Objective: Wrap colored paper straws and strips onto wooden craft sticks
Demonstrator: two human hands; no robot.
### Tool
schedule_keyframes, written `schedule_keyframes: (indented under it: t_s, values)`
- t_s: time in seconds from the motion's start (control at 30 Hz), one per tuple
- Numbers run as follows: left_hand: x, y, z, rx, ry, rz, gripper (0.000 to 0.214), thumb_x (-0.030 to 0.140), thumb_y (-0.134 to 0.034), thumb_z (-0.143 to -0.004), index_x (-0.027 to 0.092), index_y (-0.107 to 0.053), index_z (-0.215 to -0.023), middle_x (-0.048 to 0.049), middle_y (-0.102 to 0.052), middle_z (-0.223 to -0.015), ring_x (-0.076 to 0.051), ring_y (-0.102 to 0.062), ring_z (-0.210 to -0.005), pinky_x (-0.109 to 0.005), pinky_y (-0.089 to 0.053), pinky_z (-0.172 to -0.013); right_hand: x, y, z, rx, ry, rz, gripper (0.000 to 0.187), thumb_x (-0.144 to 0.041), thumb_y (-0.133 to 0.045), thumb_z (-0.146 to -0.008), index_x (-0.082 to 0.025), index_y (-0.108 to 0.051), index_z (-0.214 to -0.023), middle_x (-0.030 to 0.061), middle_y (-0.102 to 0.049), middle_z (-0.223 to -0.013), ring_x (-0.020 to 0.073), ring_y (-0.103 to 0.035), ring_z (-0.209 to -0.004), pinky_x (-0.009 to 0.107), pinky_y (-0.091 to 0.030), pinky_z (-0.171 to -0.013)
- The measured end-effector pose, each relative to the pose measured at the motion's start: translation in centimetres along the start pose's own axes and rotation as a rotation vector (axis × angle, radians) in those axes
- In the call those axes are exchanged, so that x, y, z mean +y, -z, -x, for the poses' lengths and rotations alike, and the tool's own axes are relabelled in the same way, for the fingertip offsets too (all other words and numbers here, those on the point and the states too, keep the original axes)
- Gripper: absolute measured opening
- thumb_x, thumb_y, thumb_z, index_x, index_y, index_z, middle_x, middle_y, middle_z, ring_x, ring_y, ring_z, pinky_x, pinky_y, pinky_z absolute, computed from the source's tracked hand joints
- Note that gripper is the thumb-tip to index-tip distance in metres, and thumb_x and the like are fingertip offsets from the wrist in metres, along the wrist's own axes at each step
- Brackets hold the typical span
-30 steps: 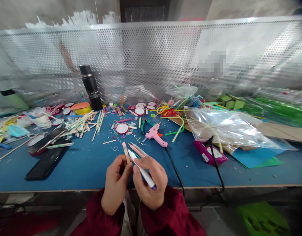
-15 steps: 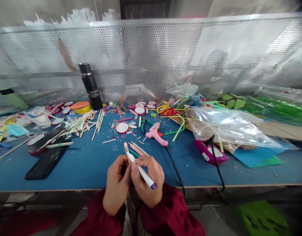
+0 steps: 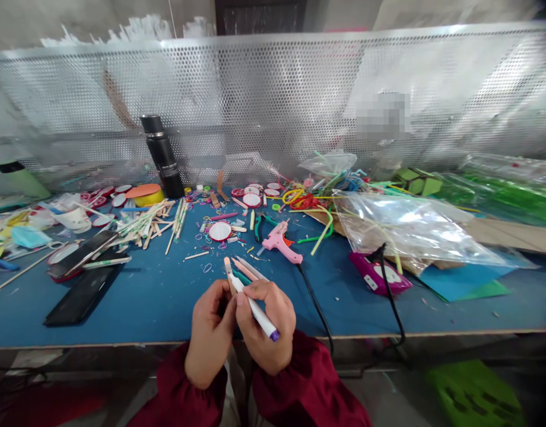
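Observation:
My left hand (image 3: 209, 332) is closed round a small wooden craft stick (image 3: 228, 270) that pokes up past my fingers. My right hand (image 3: 266, 323) grips a white marker with a purple end (image 3: 257, 312), its tip laid against the stick. Both hands hover at the near edge of the blue table (image 3: 157, 296). A few more sticks and markers (image 3: 250, 270) lie on the table just beyond my fingers. A pink glue gun (image 3: 282, 243) rests a little farther out, its black cord (image 3: 315, 302) running to the table edge.
A black flask (image 3: 162, 157) stands at the back by the perforated metal screen (image 3: 273, 101). Wooden sticks (image 3: 152, 222), round red-and-white discs (image 3: 220, 231) and a black phone (image 3: 83, 290) lie left. Clear plastic bags (image 3: 406, 228), pipe cleaners and a magenta box (image 3: 375, 274) lie right.
My hands have stayed at the table edge; the marker tip has slid up along the stick, now touching it closer to its top end.

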State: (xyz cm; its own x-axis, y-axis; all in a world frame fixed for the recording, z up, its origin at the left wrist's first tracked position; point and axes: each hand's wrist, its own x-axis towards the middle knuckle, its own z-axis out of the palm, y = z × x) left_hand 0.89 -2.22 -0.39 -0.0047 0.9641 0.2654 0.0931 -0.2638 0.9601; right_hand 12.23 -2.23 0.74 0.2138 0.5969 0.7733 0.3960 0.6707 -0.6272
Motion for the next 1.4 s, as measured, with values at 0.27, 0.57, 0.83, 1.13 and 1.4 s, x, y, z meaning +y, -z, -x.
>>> schedule_keyframes:
  t_s: [0.27, 0.57, 0.83, 1.13, 1.4]
  values:
    - [0.3, 0.0, -0.1, 0.008, 0.009, -0.023, 0.025, 0.040, -0.059, -0.095, 0.019, -0.060, -0.082, 0.0011, -0.058, -0.073, -0.015, -0.051, -0.069, -0.024, -0.043, -0.065, -0.1, 0.0, 0.0, 0.003, 0.004, 0.028, 0.013, -0.013, -0.064, -0.086, -0.025, -0.059, -0.089, 0.0001, -0.070, -0.077, 0.0173, -0.070, -0.071, 0.031, -0.056, -0.071]
    - [0.1, 0.0, 0.0, -0.008, -0.003, 0.005, 0.023, 0.038, -0.059, -0.096, 0.019, -0.061, -0.083, 0.0016, -0.057, -0.074, -0.014, -0.050, -0.069, -0.024, -0.043, -0.066, -0.1, 0.0, 0.2, 0.020, -0.020, -0.034, 0.016, -0.011, -0.065, -0.082, -0.026, -0.061, -0.086, -0.0003, -0.069, -0.075, 0.0185, -0.069, -0.069, 0.032, -0.055, -0.069]
    - [0.3, 0.2, -0.1, -0.032, 0.011, -0.023, 0.024, 0.040, -0.059, -0.098, 0.019, -0.061, -0.086, 0.0027, -0.056, -0.071, -0.013, -0.049, -0.064, -0.023, -0.041, -0.061, -0.3, 1.1, -0.2, 0.040, 0.029, -0.052, 0.025, -0.005, -0.065, -0.080, -0.027, -0.065, -0.092, -0.0003, -0.071, -0.078, 0.0193, -0.070, -0.074, 0.033, -0.055, -0.073]
    - [0.0, 0.5, 0.0, -0.030, 0.082, -0.062, 0.027, 0.045, -0.057, -0.098, 0.019, -0.061, -0.097, 0.0039, -0.056, -0.071, -0.010, -0.047, -0.054, -0.022, -0.039, -0.051, 0.5, 2.2, -0.6, 0.019, -0.097, 0.058, 0.009, -0.017, -0.065, -0.087, -0.023, -0.066, -0.093, 0.0027, -0.071, -0.082, 0.0175, -0.067, -0.073, 0.030, -0.054, -0.070]
    - [0.0, 0.7, 0.1, -0.023, 0.071, -0.066, 0.027, 0.046, -0.057, -0.098, 0.019, -0.061, -0.099, 0.0038, -0.058, -0.072, -0.009, -0.049, -0.052, -0.021, -0.040, -0.050, 1.6, 1.8, -0.1, 0.127, -0.386, -0.242, 0.023, -0.040, -0.068, -0.092, -0.018, -0.065, -0.084, -0.0020, -0.063, -0.061, 0.0113, -0.056, -0.050, 0.024, -0.046, -0.050]
